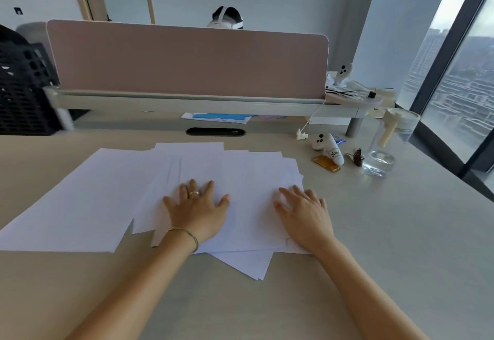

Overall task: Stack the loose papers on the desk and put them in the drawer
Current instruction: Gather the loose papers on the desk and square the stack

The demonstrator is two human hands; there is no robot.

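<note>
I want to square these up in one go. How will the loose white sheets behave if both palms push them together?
The loose papers look thin, so they will probably slide over each other and the smooth desk. Fanned corners may buckle rather than line up. With left hand and right hand lying flat on top, lifted sheets would likely droop.

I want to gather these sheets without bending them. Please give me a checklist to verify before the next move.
1. Both hands on the papers: ok, left hand and right hand lie flat on them.
2. Sheets aligned: not ok, they are fanned out, corners sticking out at the near edge.
3. Free desk around the sheets: ok.
4. Water glass clear of the sheets: ok, it stands apart on the right.
5. Drawer open: cannot tell, no drawer is in view.
</note>
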